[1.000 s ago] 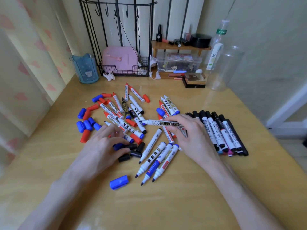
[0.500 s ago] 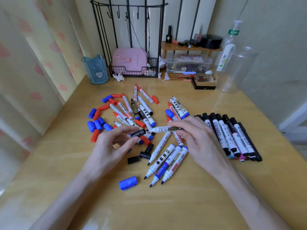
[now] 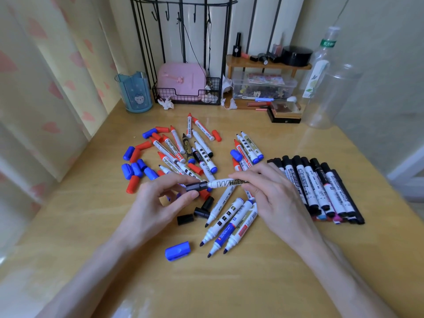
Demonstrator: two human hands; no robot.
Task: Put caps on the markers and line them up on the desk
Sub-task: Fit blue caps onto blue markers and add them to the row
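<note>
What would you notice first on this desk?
Mid-desk, the left hand holds a black plastic cap at the tip of a white whiteboard marker gripped by the right hand. Behind lies a jumble of red and blue markers and caps; a neat row of black-capped markers sits right.

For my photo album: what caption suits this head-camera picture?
Left hand fits black cap onto whiteboard marker held by right hand over a cluttered desk.

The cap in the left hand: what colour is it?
The cap is black, clearest in the head view.
</note>
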